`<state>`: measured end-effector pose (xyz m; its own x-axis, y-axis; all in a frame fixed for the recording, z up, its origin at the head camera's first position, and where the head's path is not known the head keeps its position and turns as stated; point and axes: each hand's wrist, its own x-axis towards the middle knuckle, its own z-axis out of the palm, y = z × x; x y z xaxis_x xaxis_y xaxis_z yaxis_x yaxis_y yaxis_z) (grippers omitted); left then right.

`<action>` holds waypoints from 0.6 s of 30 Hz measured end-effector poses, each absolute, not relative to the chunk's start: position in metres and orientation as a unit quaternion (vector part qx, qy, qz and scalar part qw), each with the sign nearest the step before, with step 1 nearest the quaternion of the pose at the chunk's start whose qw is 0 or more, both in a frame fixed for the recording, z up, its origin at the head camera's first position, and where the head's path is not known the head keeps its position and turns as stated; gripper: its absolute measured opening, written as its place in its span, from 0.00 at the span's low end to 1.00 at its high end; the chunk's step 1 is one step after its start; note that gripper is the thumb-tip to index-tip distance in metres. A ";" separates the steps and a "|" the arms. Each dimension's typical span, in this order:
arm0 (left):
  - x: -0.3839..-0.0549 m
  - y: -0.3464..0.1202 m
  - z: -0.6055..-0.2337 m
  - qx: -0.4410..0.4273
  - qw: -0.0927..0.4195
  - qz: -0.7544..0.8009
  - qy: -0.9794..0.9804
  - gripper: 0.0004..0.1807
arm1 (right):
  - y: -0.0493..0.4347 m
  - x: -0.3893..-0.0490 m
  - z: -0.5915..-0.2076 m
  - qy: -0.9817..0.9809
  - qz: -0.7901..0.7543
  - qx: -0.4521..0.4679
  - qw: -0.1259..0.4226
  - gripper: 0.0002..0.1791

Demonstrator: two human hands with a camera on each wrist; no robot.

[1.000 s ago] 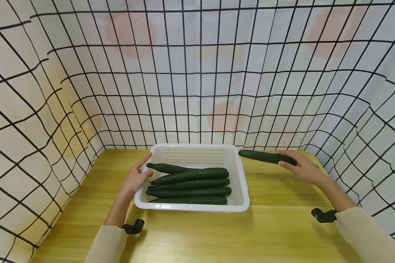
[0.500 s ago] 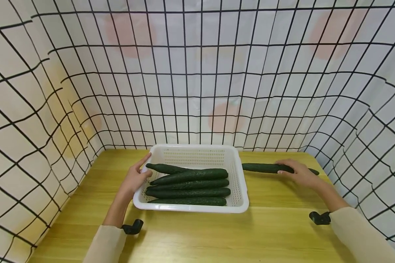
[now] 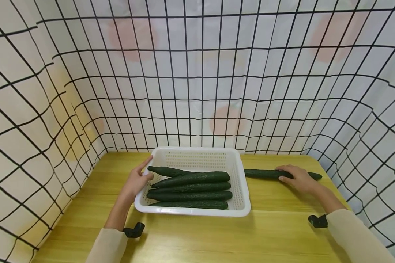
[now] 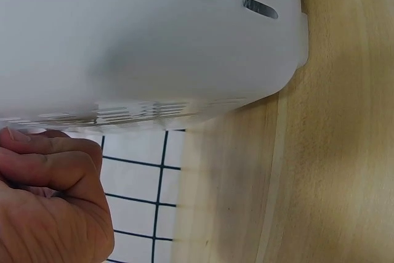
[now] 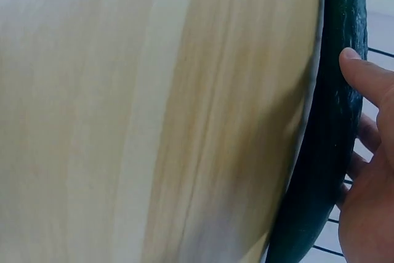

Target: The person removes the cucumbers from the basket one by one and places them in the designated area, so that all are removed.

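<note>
A white plastic basket (image 3: 192, 212) with slotted walls stands mid-table, holding several dark green cucumbers (image 3: 191, 179) laid lengthwise. My left hand (image 3: 135, 182) grips its left rim, the thumb on the inner side. In the left wrist view, curled fingers (image 4: 55, 164) show at the basket wall (image 4: 154, 47). To the right of the basket, one cucumber (image 3: 261, 174) lies along the wooden table. My right hand (image 3: 297, 178) holds it near its right part. The right wrist view shows the thumb on the near side of that cucumber (image 5: 332, 121) and the other fingers behind it, partly hidden.
Black wire mesh (image 3: 197, 87) over a pale sheet encloses the back and both sides of the wooden table (image 3: 197, 237). Each wrist wears a small black camera mount (image 3: 134, 230). The held cucumber's left end meets the basket's right side in the head view.
My right hand has lowered the cucumber from above the table onto its surface, beside the basket, and it now lies level. My left hand stays at the basket rim.
</note>
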<state>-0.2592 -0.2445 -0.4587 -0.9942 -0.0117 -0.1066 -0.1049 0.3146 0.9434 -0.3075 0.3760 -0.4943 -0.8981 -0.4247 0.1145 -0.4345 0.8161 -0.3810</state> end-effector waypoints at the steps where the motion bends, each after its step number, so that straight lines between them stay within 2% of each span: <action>1: -0.259 -0.244 -0.459 -0.035 0.040 0.585 0.809 0.43 | 0.376 -0.308 -0.495 -0.954 0.196 0.226 0.014 0.25; 18: -0.257 -0.246 -0.455 -0.031 0.046 0.595 0.802 0.46 | 0.368 -0.305 -0.490 -0.946 0.241 0.218 -0.012 0.29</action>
<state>-0.2565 -0.2459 -0.4553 -0.9939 0.0058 -0.1101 -0.1037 0.2894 0.9516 -0.3053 0.3682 -0.4900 -0.9045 -0.4183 0.0829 -0.4071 0.7891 -0.4600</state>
